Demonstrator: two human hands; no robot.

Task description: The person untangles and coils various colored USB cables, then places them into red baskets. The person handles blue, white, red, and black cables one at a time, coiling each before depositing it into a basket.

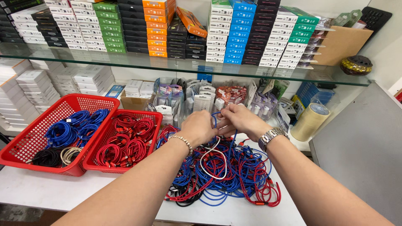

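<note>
Both the left hand [200, 127] and right hand [240, 120] pinch a blue cable [215, 118], which may snag in the near tangled pile [222, 171].

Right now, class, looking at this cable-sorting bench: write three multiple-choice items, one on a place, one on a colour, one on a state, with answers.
1. Where is the roll of tape?
A right of the cable pile
B inside a basket
C on the glass shelf

2. What colour is the cable in the hands?
A blue
B white
C black

3. The cable pile is
A coiled
B tangled
C boxed

Answers:
1 A, it stands right of the pile.
2 A, a blue loop runs between left hand and right hand.
3 B, strands cross loosely.
</note>
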